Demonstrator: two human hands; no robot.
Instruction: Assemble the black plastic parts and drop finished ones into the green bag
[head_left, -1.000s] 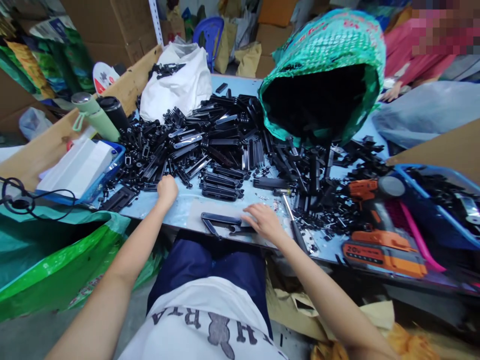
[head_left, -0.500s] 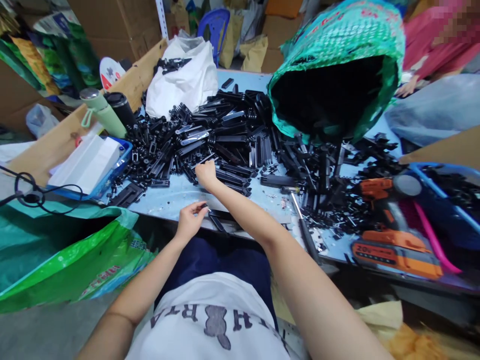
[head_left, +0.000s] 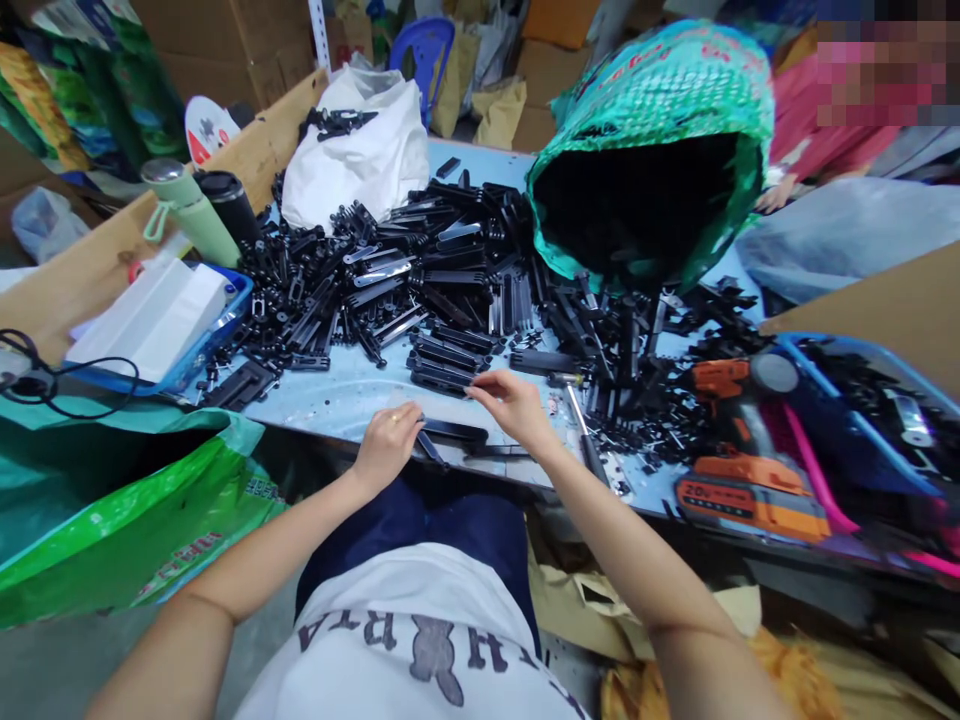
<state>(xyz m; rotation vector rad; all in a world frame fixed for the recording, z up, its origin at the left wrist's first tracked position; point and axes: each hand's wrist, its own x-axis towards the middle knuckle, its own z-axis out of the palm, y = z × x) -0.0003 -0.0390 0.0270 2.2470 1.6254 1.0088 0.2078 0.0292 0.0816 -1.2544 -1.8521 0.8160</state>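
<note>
"Fingers tell the story; what are they up to?"

"Left hand point(head_left: 386, 442) has thumb and fingertips pinched on the left end of a black hinged piece point(head_left: 456, 431), which lies by the near edge of the table point(head_left: 337, 370), its short link slanting nearer still. Right hand point(head_left: 516, 405) has thumb and forefinger drawn together at the near right end of some stacked black bars point(head_left: 450, 350); whether something small sits between them, I can't make out"

"And how would you handle it well?"

"I'd hold that left pinch firm at the very end, so the link can't swivel, and let the long bar rest flat. With the right I'd come in lightly from above, never shoving the piece nearer"

"Room enough?"

"Little on the near side; a slip there could tip it off. To the left a bare blue strip runs between hand and heap point(head_left: 375, 280). The right is tighter: a hammer point(head_left: 580, 418) lies aslant beyond the hand, small loose parts point(head_left: 652, 425) crowd around it, and a drill point(head_left: 750, 445) sits farther right, so I'd lift the wrist rather than sweep"
</note>
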